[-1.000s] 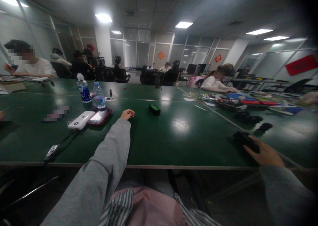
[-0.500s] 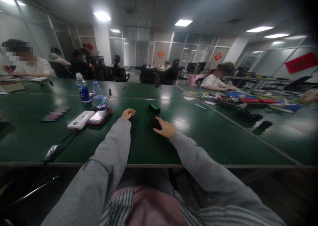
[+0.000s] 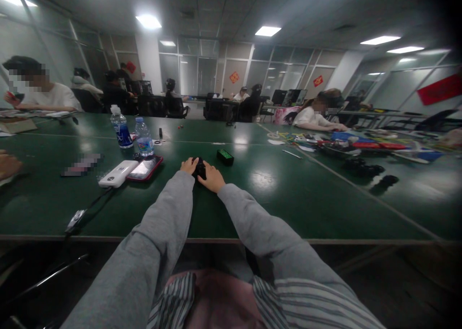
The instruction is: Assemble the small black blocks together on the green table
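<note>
A small black object [image 3: 199,169] is between my two hands, over the green table [image 3: 231,218]. My left hand [image 3: 188,165] has its fingers against the left side of it. From the right, my right hand [image 3: 212,177] wraps its fingers and thumb round the same object. Just beyond my right hand stands a small black box with a lit green face [image 3: 225,157]. What the black object is cannot be made out.
Left of my hands lie a red-edged phone [image 3: 145,168] and a white power bank [image 3: 118,173] with a cable. Behind them stand two bottles [image 3: 144,138]. Cables and tools [image 3: 357,143] cover the right side. Someone's hand [image 3: 9,165] shows at the left edge.
My right hand has moved left with the black object, up to my left hand, whose fingers now touch it. Another person's hand has appeared at the left edge.
</note>
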Available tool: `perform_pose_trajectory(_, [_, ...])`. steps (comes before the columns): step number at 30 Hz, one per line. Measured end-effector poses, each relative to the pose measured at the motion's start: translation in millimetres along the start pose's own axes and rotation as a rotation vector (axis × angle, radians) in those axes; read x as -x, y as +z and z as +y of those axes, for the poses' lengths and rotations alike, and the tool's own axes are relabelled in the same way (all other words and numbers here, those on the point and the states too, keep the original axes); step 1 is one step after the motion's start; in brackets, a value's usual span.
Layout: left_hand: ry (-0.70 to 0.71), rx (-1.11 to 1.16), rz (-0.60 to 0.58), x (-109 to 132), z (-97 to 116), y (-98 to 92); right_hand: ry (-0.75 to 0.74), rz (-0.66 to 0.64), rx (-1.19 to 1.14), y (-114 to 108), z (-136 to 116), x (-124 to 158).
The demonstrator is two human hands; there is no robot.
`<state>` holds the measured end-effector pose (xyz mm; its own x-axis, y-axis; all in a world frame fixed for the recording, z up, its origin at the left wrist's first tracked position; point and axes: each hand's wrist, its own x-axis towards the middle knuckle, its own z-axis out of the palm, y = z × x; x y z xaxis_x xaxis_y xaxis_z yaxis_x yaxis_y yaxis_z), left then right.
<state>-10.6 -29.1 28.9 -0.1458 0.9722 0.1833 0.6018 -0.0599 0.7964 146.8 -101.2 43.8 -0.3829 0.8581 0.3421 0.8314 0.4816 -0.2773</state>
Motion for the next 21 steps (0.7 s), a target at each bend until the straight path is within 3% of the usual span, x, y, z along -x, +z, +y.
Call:
perform_pose_trajectory(4, [-0.002, -0.083, 0.023, 5.4, 3.2, -4.8, 0.003, 0.003, -0.002, 0.5, 1.3, -0.8])
perform_pose_trajectory(21, [-0.048, 0.022, -0.035, 5.2, 4.3, -6.2, 0.001, -0.018, 0.002, 0.5, 3.9, 1.0])
